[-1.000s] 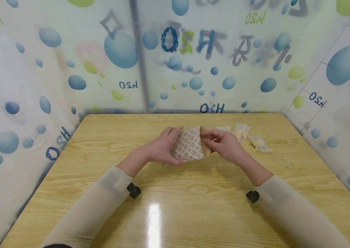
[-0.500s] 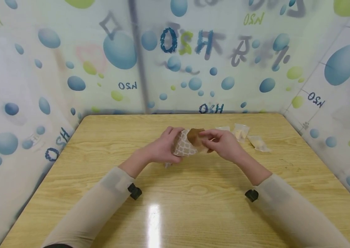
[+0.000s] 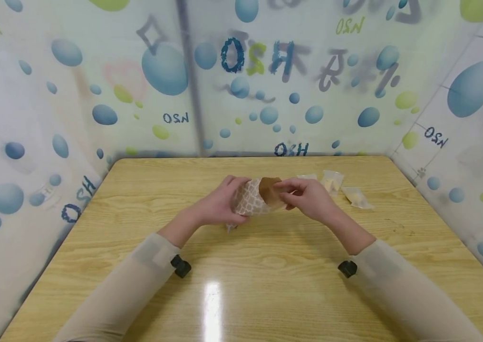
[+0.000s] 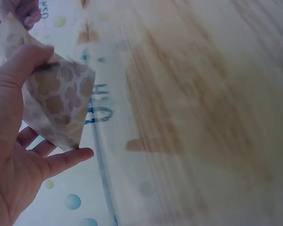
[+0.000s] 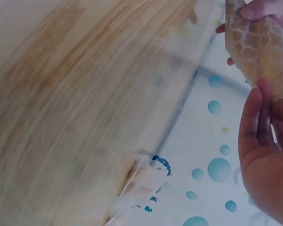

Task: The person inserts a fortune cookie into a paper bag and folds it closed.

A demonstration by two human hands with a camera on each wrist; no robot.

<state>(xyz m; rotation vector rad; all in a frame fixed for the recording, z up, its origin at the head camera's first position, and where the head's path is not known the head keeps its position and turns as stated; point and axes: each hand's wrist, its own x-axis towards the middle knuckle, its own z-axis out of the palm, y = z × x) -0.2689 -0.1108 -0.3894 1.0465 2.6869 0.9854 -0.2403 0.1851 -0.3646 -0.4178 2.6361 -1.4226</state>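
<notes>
A brown paper bag (image 3: 251,199) with a white lattice print is held up over the table, its mouth spread towards the right and its plain brown inside showing. My left hand (image 3: 223,202) grips the closed end, with thumb and fingers on either side. At the mouth, my right hand (image 3: 310,199) pinches the rim between thumb and fingers. The left wrist view shows the bag (image 4: 61,103) between the left thumb and fingers. In the right wrist view, the right fingertips touch the edge of the bag (image 5: 257,47). What the bag contains is hidden.
Beyond my right hand, small clear packets lie on the wooden table (image 3: 267,280): one packet (image 3: 356,197) at the right, another packet (image 3: 332,181) behind it, and a third packet (image 3: 307,176) partly hidden. A printed curtain (image 3: 233,133) stands behind the table.
The bag's mouth has been pulled wider, so its brown inside now shows. My left hand has shifted slightly left with the bag; the right hand stays nearly in place.
</notes>
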